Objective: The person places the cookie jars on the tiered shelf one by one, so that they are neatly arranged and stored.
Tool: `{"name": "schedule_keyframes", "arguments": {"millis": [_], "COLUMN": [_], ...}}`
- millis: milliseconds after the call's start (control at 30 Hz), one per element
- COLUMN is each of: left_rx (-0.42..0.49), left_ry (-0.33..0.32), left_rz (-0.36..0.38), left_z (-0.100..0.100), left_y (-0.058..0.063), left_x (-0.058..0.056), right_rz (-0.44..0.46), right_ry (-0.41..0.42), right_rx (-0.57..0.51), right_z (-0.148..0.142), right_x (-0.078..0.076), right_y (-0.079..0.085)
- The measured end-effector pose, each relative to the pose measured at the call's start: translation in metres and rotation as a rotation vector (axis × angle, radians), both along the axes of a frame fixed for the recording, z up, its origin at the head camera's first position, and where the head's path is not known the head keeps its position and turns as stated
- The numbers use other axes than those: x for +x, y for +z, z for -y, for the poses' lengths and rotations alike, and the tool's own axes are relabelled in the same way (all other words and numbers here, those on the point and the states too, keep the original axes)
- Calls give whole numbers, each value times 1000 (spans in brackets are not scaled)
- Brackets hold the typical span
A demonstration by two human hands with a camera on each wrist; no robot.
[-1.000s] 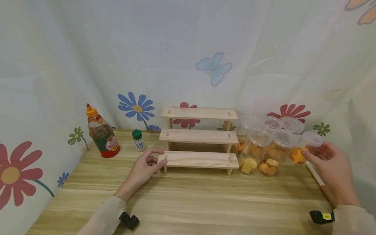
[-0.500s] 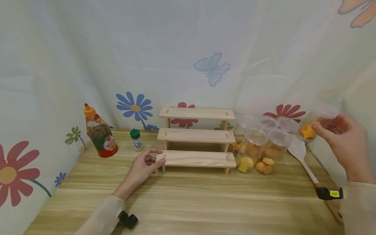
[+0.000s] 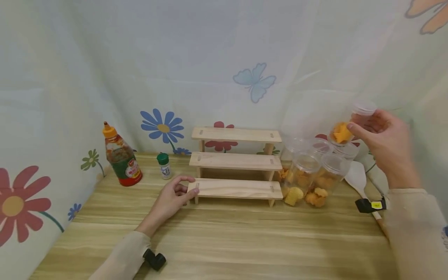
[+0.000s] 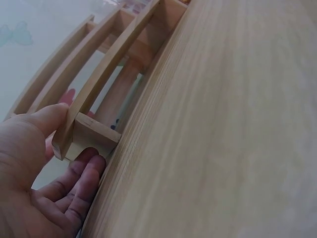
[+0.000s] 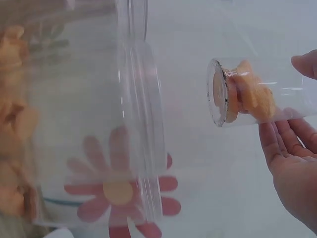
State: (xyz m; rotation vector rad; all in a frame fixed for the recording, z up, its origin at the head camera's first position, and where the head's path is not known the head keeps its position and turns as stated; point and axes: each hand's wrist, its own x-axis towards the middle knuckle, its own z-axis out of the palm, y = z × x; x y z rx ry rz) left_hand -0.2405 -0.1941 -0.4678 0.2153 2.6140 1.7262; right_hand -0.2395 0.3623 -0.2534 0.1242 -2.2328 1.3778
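My left hand (image 3: 175,195) grips the left end of the lowest step of a three-tier wooden display rack (image 3: 236,188); in the left wrist view the thumb lies on the board (image 4: 99,82) and the fingers curl beneath it. Up at the right, my right hand (image 3: 388,142) holds a clear plastic jar (image 3: 362,112) with a pale lid and orange snack pieces at its bottom. That jar is raised above the other lidded jars (image 3: 304,175), which stand close together by the rack's right side. In the right wrist view thumb and fingers go round the held jar (image 5: 285,91).
A white-headed spatula (image 3: 357,177) lies right of the jars, its handle partly behind the right sleeve. To the left stand a sauce bottle (image 3: 124,163) with a yellow cap and a small green-capped shaker (image 3: 163,166). A flowered curtain (image 3: 210,58) hangs behind the table.
My right hand has lifted the jar off the table, first up and rightward, then left over the other jars. The spatula came into fuller view. The left hand stayed on the rack.
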Motion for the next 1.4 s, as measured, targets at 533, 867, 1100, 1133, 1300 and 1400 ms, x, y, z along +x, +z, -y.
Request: {"name": "schedule_keyframes", "arguments": {"millis": [533, 867, 1100, 1133, 1300, 1400], "left_rx": [-10, -12, -3, -3, 1, -2], "left_ry": [6, 20, 17, 14, 7, 12], "left_rz": [3, 5, 2, 1, -4, -1], "left_z": [1, 3, 2, 2, 1, 1], "left_y": [-2, -5, -6, -6, -5, -4], "left_x": [0, 0, -1, -1, -3, -3], "right_rz": [21, -13, 13, 19, 10, -9], "right_ry": [187, 346, 413, 417, 444, 462], "right_rx": [39, 10, 6, 3, -6, -12], "right_z": [93, 161, 203, 209, 235, 248], "right_x": [-43, -66, -82, -83, -89, -92], "right_y": [9, 7, 6, 6, 5, 4]}}
